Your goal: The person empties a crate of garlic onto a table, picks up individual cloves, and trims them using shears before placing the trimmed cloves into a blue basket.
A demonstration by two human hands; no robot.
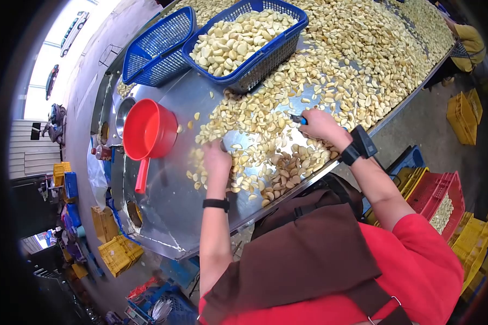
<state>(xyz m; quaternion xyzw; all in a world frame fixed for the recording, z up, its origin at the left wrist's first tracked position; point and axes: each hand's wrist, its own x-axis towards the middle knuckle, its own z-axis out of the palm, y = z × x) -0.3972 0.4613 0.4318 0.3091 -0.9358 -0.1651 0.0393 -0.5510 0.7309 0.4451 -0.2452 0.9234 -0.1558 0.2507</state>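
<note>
My right hand [321, 125] is closed round a small blue-handled knife [298, 119] with a short dark blade, held just above the metal table. My left hand [217, 160] is low among pale, flat, bean-like pieces [249, 122]. Its fingertips are partly hidden, and the pieces beside it are smeared by motion. Something small and grey shows at its fingers; I cannot make out what. Between my hands and the near edge lies a heap of browner pieces [290, 172]. Both wrists wear black bands, the right one with a dark block on it.
A red dipper [149, 130] stands left on the metal table [173, 211], beside a steel bowl [126, 115]. Beyond are a blue basket full of pale pieces [244, 40] and another blue basket [160, 46]. Crates [444, 200] stand at right. A person's yellow sleeve [469, 49] shows far right.
</note>
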